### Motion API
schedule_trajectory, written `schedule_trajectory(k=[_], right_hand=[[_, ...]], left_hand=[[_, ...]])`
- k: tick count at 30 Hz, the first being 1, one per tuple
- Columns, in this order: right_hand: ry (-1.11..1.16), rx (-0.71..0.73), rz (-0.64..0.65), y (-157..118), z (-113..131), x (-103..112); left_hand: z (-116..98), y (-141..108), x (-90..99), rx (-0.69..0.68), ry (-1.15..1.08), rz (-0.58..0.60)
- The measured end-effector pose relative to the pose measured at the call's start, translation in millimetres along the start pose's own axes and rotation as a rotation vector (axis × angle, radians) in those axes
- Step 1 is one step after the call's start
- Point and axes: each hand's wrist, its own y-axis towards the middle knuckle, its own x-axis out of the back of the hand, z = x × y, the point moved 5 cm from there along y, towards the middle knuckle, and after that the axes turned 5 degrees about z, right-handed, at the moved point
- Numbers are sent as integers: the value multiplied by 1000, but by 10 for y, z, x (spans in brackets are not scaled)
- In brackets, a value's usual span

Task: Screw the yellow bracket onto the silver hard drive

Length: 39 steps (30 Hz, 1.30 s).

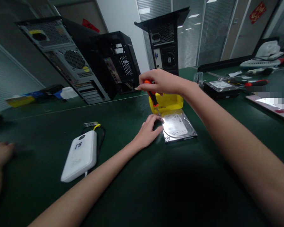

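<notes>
A silver hard drive [176,126] with a white label lies flat on the green table. My right hand [156,80] is closed around the handle of a red and black screwdriver [152,97]. The screwdriver leans slightly, and its shaft points down to the drive's left edge; the exact tip contact is too small to make out. Against that same edge, my left hand [148,130] holds the drive, thumb and fingers on either side of the screwdriver's tip. Right behind the drive sits a yellow case [168,103], partly hidden by my right hand and wrist.
A white power bank [81,156] with a cable lies left. Computer cases [73,63] and another tower [167,47] stand behind. At right are a second hard drive [219,85], tools [255,83] and a phone [272,104]. Another person's hand [0,153] rests far left.
</notes>
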Motion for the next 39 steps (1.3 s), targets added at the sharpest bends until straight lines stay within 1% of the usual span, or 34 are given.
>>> schedule_trajectory(k=[4,9,14,16,21,26,33,39], right_hand=[[-86,-8,-46,10,-56,28],[-118,-26,-88,10,-99,31],[-144,-78,-137,-11,-107,38],[-110,-118,-109,-11,-131,34],[-10,-195,18,-11,-189,25],[76,-168,76,-18,-185,31],[261,-116,76,3,-156,2],[293,-74,95,3,-89,-4]], left_hand=[[-9,-2,3,22,-4,9],[-6,3,1,7,-8,-1],[14,5,-9,1,2,-3],[17,5,-11,0,4,-1],[24,6,-9,10,-2,2],[13,3,-2,2,-17,10],[12,2,-2,10,-12,5],[11,4,-3,-1,-1,0]])
